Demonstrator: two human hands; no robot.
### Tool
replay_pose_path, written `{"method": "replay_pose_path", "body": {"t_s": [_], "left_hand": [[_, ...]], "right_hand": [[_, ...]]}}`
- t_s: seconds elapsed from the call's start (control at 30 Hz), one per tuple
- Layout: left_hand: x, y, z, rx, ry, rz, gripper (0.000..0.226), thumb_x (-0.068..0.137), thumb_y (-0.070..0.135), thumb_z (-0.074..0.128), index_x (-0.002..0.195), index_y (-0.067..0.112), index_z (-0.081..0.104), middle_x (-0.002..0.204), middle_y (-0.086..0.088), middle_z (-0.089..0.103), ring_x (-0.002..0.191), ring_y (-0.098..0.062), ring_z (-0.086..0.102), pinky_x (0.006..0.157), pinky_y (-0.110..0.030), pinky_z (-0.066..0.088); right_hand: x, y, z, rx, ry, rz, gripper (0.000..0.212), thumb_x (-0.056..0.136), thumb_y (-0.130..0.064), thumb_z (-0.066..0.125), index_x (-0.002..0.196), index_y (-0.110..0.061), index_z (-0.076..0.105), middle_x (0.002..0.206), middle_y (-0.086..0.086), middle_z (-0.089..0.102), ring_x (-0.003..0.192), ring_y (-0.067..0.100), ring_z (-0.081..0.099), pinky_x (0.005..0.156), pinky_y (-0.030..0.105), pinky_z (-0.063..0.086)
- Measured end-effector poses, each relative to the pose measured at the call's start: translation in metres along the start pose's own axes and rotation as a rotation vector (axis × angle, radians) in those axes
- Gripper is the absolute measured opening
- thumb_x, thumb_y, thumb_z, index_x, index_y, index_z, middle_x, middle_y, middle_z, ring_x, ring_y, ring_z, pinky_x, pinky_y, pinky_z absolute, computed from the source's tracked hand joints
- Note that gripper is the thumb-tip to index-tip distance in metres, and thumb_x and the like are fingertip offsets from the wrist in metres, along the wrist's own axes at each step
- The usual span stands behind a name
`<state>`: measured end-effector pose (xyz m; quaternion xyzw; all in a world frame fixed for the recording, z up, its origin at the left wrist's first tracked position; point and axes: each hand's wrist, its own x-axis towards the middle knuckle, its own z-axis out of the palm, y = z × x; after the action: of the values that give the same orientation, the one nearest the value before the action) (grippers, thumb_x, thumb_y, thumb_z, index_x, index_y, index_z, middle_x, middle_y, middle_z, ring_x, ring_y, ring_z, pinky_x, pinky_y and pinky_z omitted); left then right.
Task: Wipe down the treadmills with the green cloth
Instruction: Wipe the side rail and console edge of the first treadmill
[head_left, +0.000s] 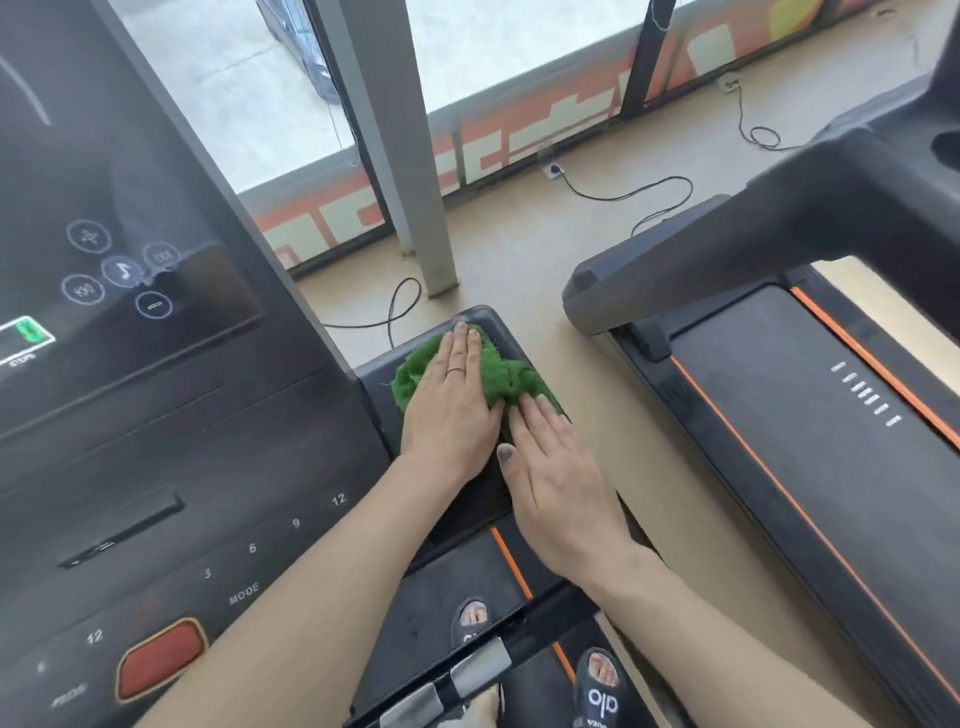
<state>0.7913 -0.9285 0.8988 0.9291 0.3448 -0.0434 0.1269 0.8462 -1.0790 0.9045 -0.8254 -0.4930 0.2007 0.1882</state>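
Green cloth (498, 376) lies bunched on the black front cover (498, 332) of the near treadmill (462, 587), just right of the console (156, 415). Left hand (449, 400) lies flat on the cloth, fingers straight and together, pressing down; ring on one finger. Right hand (556, 478) lies flat beside it, fingers straight, tips touching the cloth's near edge, palm over the cover. Neither grip is clamped: both hands are spread flat, nothing pinched.

Console shows round icons, speed numbers and a red stop button (161, 657). Person stands on the belt in black sandals (597, 686). Second treadmill (810, 395) stands to the right, orange stripes along its deck. Black power cables (628, 195) trail over the tan floor (519, 249) toward the window wall.
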Motion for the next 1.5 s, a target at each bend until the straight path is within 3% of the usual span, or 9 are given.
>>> {"method": "replay_pose_path", "body": {"t_s": [0.23,0.33,0.47,0.6,0.83,0.93,1.2,1.37,1.5], "left_hand": [[0.091,-0.009,-0.017,-0.252,-0.025,-0.185,0.043,0.098,0.042,0.04,0.133,0.019,0.051,0.129,-0.009,0.062,0.122,-0.031,0.055,0.097,-0.043,0.045],[0.081,-0.003,-0.018,-0.24,-0.028,-0.146,0.048,0.098,0.038,0.045,0.142,0.018,0.046,0.143,-0.008,0.054,0.133,-0.03,0.047,0.108,-0.043,0.04],[-0.007,0.011,-0.007,-0.178,0.016,0.075,0.078,0.099,0.035,0.052,0.162,0.019,0.01,0.169,0.004,-0.001,0.156,-0.014,-0.003,0.126,-0.028,-0.003],[-0.016,-0.001,0.001,-0.059,0.002,0.135,0.083,0.098,0.038,0.052,0.162,0.025,0.001,0.168,0.01,-0.009,0.155,-0.008,-0.008,0.126,-0.028,0.001],[0.103,-0.03,-0.019,-0.209,-0.099,-0.231,0.043,0.097,0.044,0.035,0.128,0.021,0.054,0.13,-0.011,0.063,0.118,-0.034,0.057,0.094,-0.042,0.044],[0.121,-0.046,-0.025,-0.318,-0.172,-0.301,0.034,0.097,0.041,0.034,0.106,0.017,0.055,0.124,-0.017,0.064,0.107,-0.034,0.058,0.087,-0.037,0.043],[0.054,-0.001,-0.016,0.039,-0.029,0.213,0.062,0.097,0.043,0.051,0.151,0.016,0.04,0.16,-0.003,0.036,0.151,-0.023,0.022,0.124,-0.034,0.013],[0.119,0.029,-0.036,0.226,-0.281,0.249,0.034,0.086,0.051,0.053,0.084,0.018,0.062,0.091,-0.005,0.064,0.086,-0.029,0.056,0.066,-0.031,0.038],[0.163,0.018,-0.036,0.193,-0.44,0.071,0.029,0.084,0.043,0.055,0.083,0.013,0.056,0.084,-0.005,0.056,0.086,-0.03,0.057,0.067,-0.032,0.043]], "right_hand": [[0.107,0.002,-0.024,0.352,-0.11,0.174,0.056,0.109,-0.037,0.02,0.16,-0.014,0.016,0.167,-0.002,0.013,0.152,0.006,0.008,0.115,0.015,0.0],[0.095,0.007,-0.034,0.554,-0.073,0.234,0.053,0.109,-0.038,0.021,0.158,-0.018,0.027,0.163,-0.006,0.025,0.15,0.004,0.018,0.117,0.016,0.007],[0.018,0.022,-0.029,0.641,0.005,0.262,0.061,0.102,-0.056,0.023,0.151,-0.025,0.043,0.156,-0.015,0.038,0.144,-0.006,0.026,0.124,0.029,0.02],[-0.002,0.029,-0.02,0.587,-0.031,0.215,0.076,0.092,-0.07,0.013,0.148,-0.031,0.046,0.158,-0.021,0.032,0.145,-0.012,0.017,0.125,0.029,0.016],[0.127,-0.004,-0.036,0.599,-0.086,0.255,0.055,0.109,-0.042,0.015,0.157,-0.02,0.028,0.163,-0.003,0.027,0.15,0.011,0.02,0.118,0.022,0.011],[0.152,0.0,-0.032,0.646,-0.112,0.31,0.061,0.106,-0.05,0.011,0.155,-0.023,0.034,0.161,-0.001,0.033,0.15,0.017,0.024,0.119,0.027,0.013],[0.037,0.035,-0.027,0.798,-0.042,0.376,0.053,0.106,-0.054,0.017,0.145,-0.037,0.048,0.15,-0.022,0.043,0.142,-0.005,0.031,0.115,0.016,0.015],[0.047,0.054,-0.023,0.889,-0.131,0.581,0.069,0.092,-0.079,0.011,0.136,-0.05,0.054,0.143,-0.032,0.038,0.136,-0.006,0.03,0.115,0.021,0.01],[0.108,0.059,-0.006,1.017,-0.277,0.605,0.08,0.091,-0.079,0.008,0.138,-0.038,0.058,0.142,-0.013,0.055,0.135,0.01,0.046,0.121,0.036,0.026]]}}
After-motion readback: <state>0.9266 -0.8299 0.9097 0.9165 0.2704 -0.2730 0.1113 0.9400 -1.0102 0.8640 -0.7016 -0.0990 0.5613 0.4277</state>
